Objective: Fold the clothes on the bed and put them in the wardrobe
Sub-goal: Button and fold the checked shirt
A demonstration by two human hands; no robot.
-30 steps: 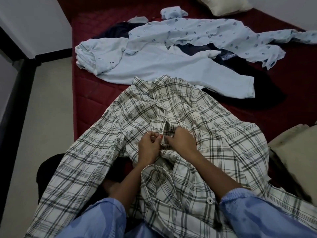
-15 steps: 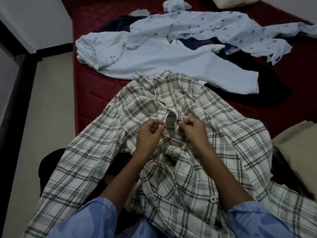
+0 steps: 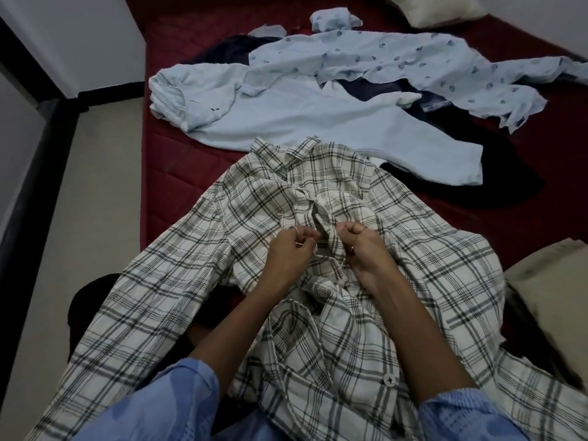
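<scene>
A red bed [image 3: 191, 173] bears a plaid shirt [image 3: 222, 249]; left hand [image 3: 288, 254] and right hand [image 3: 362, 249] each pinch its front edges. Blue clothes [image 3: 302, 122] lie at twelve o'clock.

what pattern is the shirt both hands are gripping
A plaid check: dark grey lines on off-white. The plaid shirt shows best in the head view.

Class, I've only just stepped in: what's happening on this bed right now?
A person is working on a plaid shirt spread on the red bed. The left hand and right hand each pinch the shirt's front edges near the chest, apparently doing up a button. It is not yet folded. Beyond it, pale blue garments and dark clothes lie unfolded.
</scene>
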